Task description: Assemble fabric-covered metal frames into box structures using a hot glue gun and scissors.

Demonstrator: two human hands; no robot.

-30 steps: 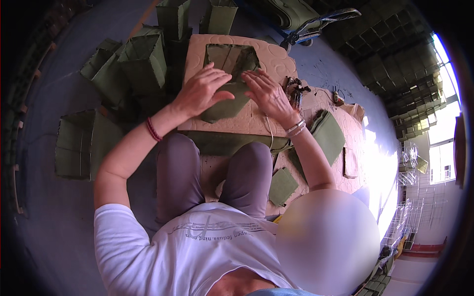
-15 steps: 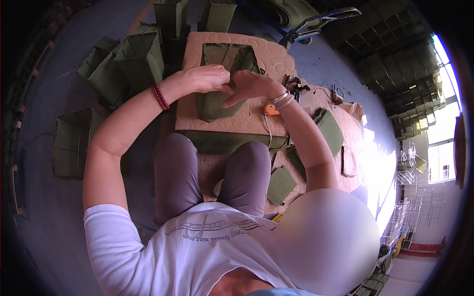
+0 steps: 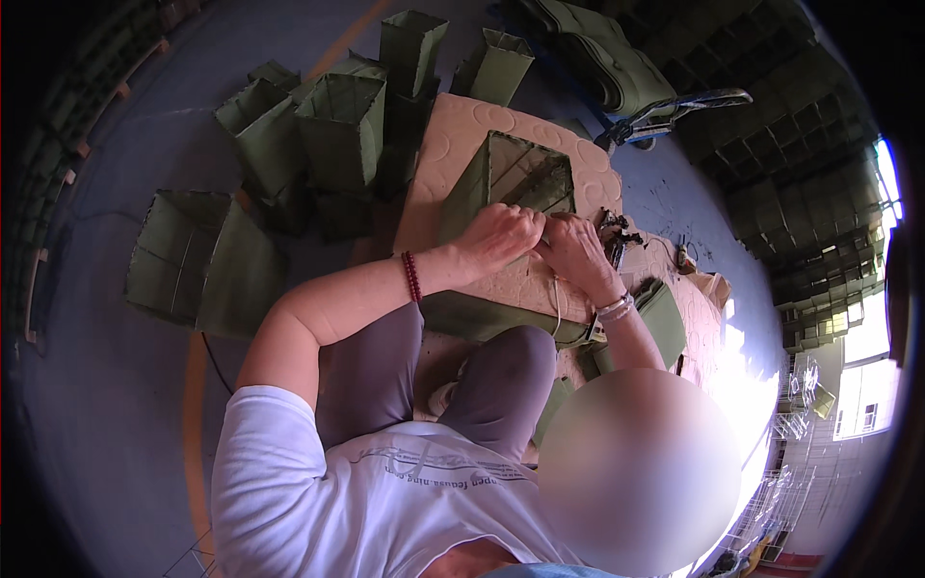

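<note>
A green open-topped fabric box (image 3: 466, 193) with dark edges lies on a pink-tan padded work surface (image 3: 451, 123) in front of my knees. Over its near side, my left hand (image 3: 503, 234) is closed with curled fingers. My right hand (image 3: 575, 255) is closed too, its fingertips pressed close to those of the left. Whatever lies between the fingers is too small or too hidden to make out. The box's near rim is covered by both hands.
Several green boxes (image 3: 339, 125) stand on the floor to the left, a wider one (image 3: 171, 252) nearest me. Dark clips or scraps (image 3: 617, 236) and green panels (image 3: 663, 318) lie right of my right hand. A blue-framed cart (image 3: 674, 111) carries rolled green material at the back.
The whole view has shifted, so the scene sits lower and further right. My right hand's fingers, spread before, are now closed, and both hands have come together.
</note>
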